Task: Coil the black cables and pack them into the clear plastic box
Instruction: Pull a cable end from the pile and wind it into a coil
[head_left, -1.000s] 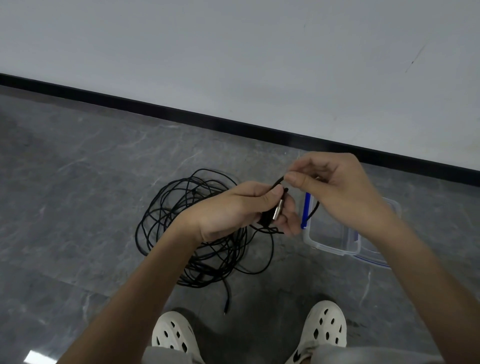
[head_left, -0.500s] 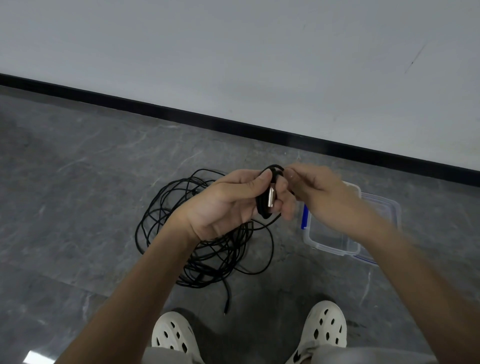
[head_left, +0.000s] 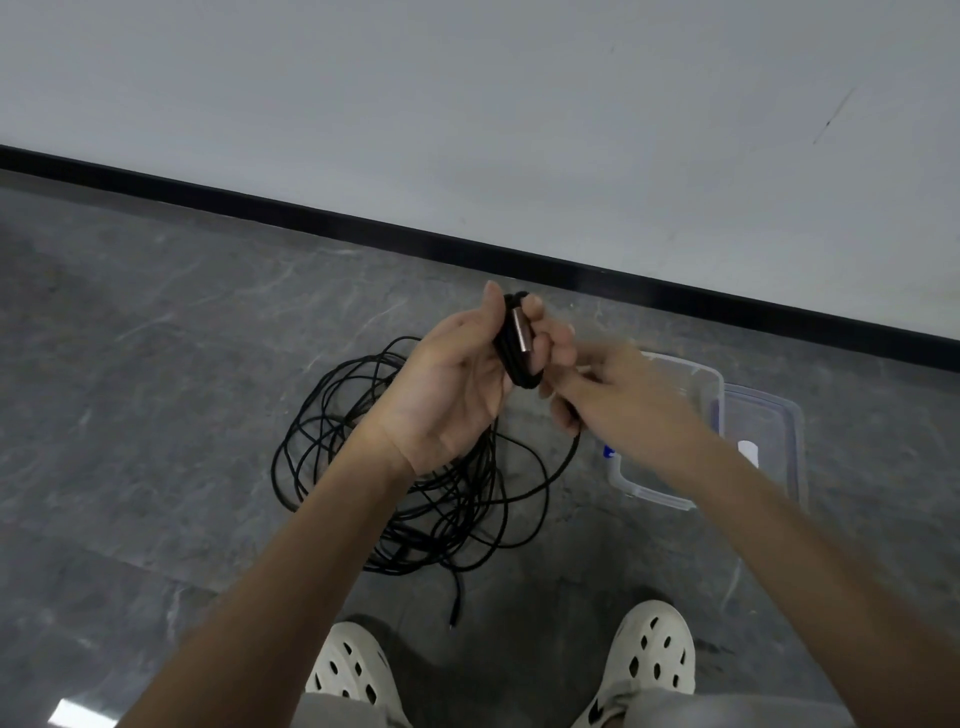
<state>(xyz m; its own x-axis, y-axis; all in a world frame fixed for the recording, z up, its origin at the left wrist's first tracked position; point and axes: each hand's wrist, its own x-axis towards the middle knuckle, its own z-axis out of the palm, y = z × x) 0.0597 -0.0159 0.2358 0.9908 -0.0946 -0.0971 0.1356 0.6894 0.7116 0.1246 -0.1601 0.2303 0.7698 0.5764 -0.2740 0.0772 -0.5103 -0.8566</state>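
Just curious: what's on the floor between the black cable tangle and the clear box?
Only bare grey floor, in the head view; one strand rises to the right hand.

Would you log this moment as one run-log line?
left hand: holds small coil | right hand: pinches cable strand, blurred | cable pile: on floor | clear box: open

right hand (head_left: 623, 400) blurred, clear plastic box (head_left: 652, 493) partly hidden behind it
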